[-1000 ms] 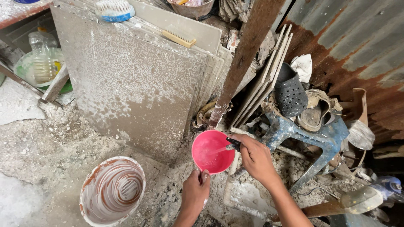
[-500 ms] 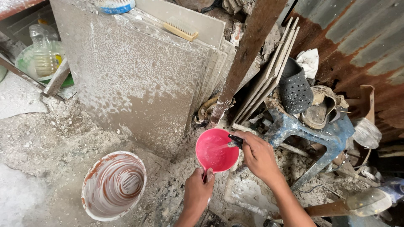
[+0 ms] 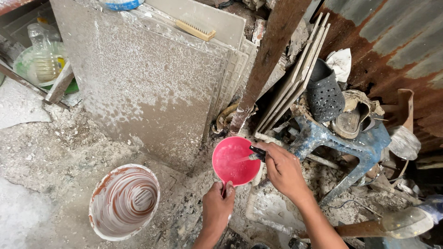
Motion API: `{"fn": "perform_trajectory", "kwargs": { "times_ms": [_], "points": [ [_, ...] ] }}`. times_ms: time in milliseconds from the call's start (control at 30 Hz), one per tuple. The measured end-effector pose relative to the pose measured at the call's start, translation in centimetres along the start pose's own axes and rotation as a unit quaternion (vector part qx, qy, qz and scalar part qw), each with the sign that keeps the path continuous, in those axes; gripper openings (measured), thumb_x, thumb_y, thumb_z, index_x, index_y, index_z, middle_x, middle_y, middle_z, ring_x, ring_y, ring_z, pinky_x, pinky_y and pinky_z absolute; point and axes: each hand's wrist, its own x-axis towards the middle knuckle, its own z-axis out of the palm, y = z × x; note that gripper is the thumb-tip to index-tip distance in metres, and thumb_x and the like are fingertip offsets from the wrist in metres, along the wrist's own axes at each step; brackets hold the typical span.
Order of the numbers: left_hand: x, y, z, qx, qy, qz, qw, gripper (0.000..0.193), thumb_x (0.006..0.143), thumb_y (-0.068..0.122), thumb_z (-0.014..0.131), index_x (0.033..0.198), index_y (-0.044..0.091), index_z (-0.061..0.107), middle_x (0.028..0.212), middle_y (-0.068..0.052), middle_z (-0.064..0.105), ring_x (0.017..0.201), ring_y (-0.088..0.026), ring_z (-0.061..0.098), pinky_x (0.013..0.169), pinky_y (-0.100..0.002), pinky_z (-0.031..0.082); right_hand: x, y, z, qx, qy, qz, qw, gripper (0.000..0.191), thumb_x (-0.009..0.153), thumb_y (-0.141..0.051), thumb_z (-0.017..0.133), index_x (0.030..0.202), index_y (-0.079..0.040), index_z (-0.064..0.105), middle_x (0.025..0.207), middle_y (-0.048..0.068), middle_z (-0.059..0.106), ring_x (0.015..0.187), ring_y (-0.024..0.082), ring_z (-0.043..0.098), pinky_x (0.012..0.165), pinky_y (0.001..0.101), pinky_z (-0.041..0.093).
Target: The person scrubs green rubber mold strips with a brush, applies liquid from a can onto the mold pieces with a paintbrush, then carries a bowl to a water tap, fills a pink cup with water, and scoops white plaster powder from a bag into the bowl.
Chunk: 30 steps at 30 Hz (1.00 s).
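My left hand [image 3: 218, 203] grips the short handle of a pink plastic scoop bowl [image 3: 234, 161] and holds it level above the rubble-strewn floor. My right hand [image 3: 282, 168] holds a small dark-handled brush [image 3: 256, 153] whose tip reaches into the bowl's right side, where a pale wet smear shows. Down to the left stands a white bucket [image 3: 123, 202] with swirls of whitish and brown residue inside.
A large grey tile [image 3: 138, 78] leans upright behind the bucket, more tiles [image 3: 300, 69] stacked beside a wooden post [image 3: 267, 60]. A blue plastic stool [image 3: 341, 138] with shoes on it lies at right against rusty corrugated metal [image 3: 392, 41]. A bottle in a green basin [image 3: 39, 62] sits far left.
The view has drifted slightly, so everything sits lower and more to the right in frame. Both hands stay on the pink bowl and brush, the brush tip still inside the bowl.
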Motion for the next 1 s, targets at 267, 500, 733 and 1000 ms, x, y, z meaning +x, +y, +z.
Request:
{"fn": "perform_trajectory", "kwargs": {
  "times_ms": [267,500,733,1000],
  "points": [
    [0.3,-0.3,0.3,-0.009,0.018,0.012,1.000,0.037,0.096,0.030,0.067,0.074,0.001,0.061,0.056,-0.009,0.062,0.047,-0.015,0.051,0.049,-0.038,0.042,0.0,0.0,0.1,0.002,0.011,-0.015,1.000,0.037,0.093,0.000,0.048,0.123,-0.007,0.068,0.103,0.016,0.073,0.088,0.034,0.073,0.079,0.0439,0.058],
    [0.5,-0.5,0.6,-0.004,-0.045,-0.047,0.998,0.032,0.101,0.029,0.061,0.080,0.005,0.065,0.059,-0.004,0.063,0.041,-0.010,0.048,0.039,-0.031,0.038,0.1,-0.2,0.1,0.000,0.006,-0.010,1.000,0.038,0.093,0.001,0.047,0.123,-0.008,0.069,0.099,0.014,0.073,0.083,0.031,0.073,0.076,0.0423,0.059],
    [0.7,-0.6,0.7,0.009,-0.065,-0.050,0.997,0.019,0.095,0.024,0.068,0.087,0.006,0.066,0.063,-0.003,0.064,0.043,-0.007,0.050,0.037,-0.027,0.039,0.1,-0.6,0.1,0.008,0.018,-0.020,1.000,0.037,0.093,0.002,0.047,0.122,-0.009,0.068,0.099,0.014,0.073,0.081,0.030,0.073,0.074,0.0423,0.059],
    [1.2,-1.4,0.8,0.032,-0.042,-0.006,0.999,0.035,0.100,0.032,0.063,0.080,0.004,0.065,0.057,-0.006,0.064,0.042,-0.011,0.051,0.040,-0.033,0.038,0.1,-0.4,0.2,-0.001,0.030,-0.024,0.999,0.038,0.092,0.002,0.049,0.122,-0.009,0.069,0.096,0.014,0.072,0.078,0.030,0.071,0.070,0.0419,0.058]
  ]
}}
